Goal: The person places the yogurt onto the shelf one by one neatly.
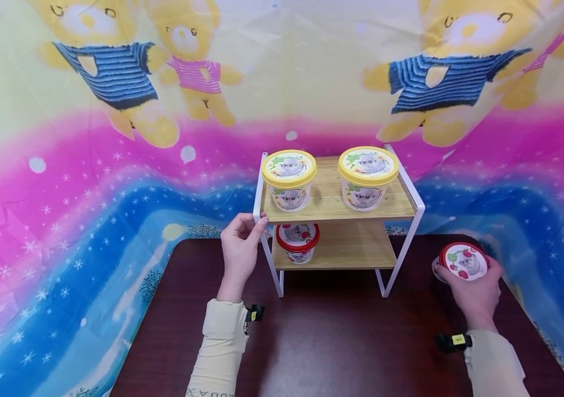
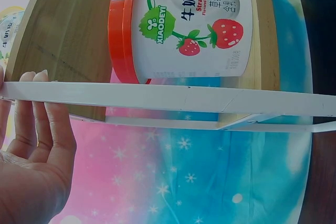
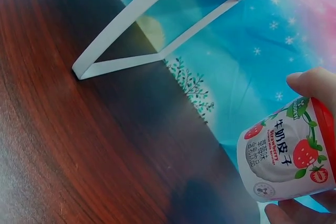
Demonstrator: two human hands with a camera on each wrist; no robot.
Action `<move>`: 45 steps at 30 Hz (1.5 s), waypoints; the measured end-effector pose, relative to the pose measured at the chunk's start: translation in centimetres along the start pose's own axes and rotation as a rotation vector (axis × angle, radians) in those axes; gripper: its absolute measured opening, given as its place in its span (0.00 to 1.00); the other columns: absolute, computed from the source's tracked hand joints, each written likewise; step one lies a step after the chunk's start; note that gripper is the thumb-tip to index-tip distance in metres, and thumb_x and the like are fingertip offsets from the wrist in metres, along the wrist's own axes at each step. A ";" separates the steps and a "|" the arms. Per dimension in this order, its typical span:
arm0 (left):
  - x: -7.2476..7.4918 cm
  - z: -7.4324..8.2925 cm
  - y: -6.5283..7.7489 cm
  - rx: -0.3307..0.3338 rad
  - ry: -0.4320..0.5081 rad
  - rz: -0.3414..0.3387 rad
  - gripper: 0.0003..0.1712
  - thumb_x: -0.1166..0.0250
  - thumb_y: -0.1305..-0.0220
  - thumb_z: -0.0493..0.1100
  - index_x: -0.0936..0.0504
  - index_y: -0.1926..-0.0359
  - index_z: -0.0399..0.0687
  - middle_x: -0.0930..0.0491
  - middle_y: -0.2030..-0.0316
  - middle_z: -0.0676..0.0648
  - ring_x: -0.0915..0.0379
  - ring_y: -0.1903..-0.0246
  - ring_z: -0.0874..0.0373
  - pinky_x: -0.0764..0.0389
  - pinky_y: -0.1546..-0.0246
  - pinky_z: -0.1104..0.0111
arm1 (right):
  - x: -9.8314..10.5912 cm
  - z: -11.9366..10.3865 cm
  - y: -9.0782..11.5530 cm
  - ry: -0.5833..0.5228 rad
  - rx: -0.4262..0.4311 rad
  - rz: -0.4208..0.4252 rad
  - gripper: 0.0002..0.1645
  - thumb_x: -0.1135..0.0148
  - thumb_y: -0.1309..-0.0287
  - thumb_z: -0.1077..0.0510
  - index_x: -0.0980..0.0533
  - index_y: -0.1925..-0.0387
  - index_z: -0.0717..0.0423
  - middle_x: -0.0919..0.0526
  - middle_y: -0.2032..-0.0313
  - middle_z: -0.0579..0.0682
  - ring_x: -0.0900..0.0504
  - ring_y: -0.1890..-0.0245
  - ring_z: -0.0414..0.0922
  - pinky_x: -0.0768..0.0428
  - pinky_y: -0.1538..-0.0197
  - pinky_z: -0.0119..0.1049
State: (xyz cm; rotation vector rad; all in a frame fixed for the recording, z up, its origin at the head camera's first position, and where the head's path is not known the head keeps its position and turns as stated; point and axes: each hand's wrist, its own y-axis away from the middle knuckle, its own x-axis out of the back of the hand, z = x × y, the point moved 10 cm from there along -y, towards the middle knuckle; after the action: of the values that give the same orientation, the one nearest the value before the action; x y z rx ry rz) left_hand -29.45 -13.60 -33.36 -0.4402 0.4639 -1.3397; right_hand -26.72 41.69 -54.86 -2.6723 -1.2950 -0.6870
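My left hand point(image 1: 239, 253) grips the upper left front corner of a small two-tier shelf rack point(image 1: 346, 245) with wooden boards and a white frame. The left wrist view shows its fingers point(image 2: 55, 129) behind the white bar. A red-lidded strawberry milk cup point(image 1: 298, 245) stands upright at the left of the lower board, its printed side point(image 2: 194, 30) facing the left wrist camera. Off to the right of the rack, my right hand point(image 1: 478, 295) holds another red-lidded strawberry cup point(image 1: 464, 262) by its sides, above the table's right edge. Its label point(image 3: 283, 150) shows in the right wrist view.
Two yellow-lidded cups, one at the left point(image 1: 289, 179) and one at the right point(image 1: 367, 176), stand upright on the top board. The rack stands near the back of a dark wooden table point(image 1: 341, 342). A bear-printed cloth point(image 1: 287, 82) hangs behind and around it.
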 end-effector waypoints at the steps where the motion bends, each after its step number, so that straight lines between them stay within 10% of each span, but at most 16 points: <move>1: 0.0 0.0 0.0 0.000 0.000 0.000 0.06 0.32 0.33 0.31 0.18 0.60 0.28 0.14 0.61 0.36 0.20 0.73 0.41 0.15 0.69 0.64 | 0.1 0.0 0.1 -0.004 -0.001 0.003 0.72 0.25 0.52 0.29 0.61 0.21 0.41 0.47 0.24 0.58 0.48 0.26 0.60 0.41 0.31 0.66; 13: -0.1 0.0 0.1 -0.002 0.005 -0.006 0.07 0.32 0.33 0.31 0.19 0.60 0.28 0.14 0.61 0.37 0.25 0.70 0.27 0.15 0.68 0.63 | 0.3 -1.1 1.2 -0.040 0.004 0.022 0.69 0.25 0.51 0.31 0.60 0.21 0.33 0.48 0.23 0.52 0.50 0.24 0.55 0.41 0.30 0.64; 31: 0.1 0.0 0.0 0.005 0.011 0.005 0.06 0.32 0.33 0.31 0.18 0.60 0.28 0.13 0.61 0.38 0.21 0.72 0.39 0.14 0.67 0.61 | 0.6 -3.0 2.6 -0.009 0.094 0.050 0.67 0.25 0.48 0.34 0.60 0.20 0.30 0.48 0.22 0.47 0.51 0.24 0.52 0.42 0.29 0.64; 45: 0.0 0.0 0.0 0.001 0.002 -0.002 0.06 0.32 0.33 0.31 0.18 0.59 0.28 0.14 0.61 0.37 0.22 0.72 0.35 0.14 0.66 0.61 | 1.6 -2.9 3.1 -0.097 0.011 0.127 0.67 0.22 0.56 0.31 0.57 0.26 0.30 0.45 0.25 0.49 0.46 0.25 0.50 0.42 0.27 0.54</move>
State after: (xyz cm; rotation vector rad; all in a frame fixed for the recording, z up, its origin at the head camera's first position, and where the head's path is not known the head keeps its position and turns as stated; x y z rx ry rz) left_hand -29.44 -13.62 -33.38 -0.4381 0.4645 -1.3426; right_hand -24.53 40.07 -51.28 -2.7812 -1.1335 -0.5398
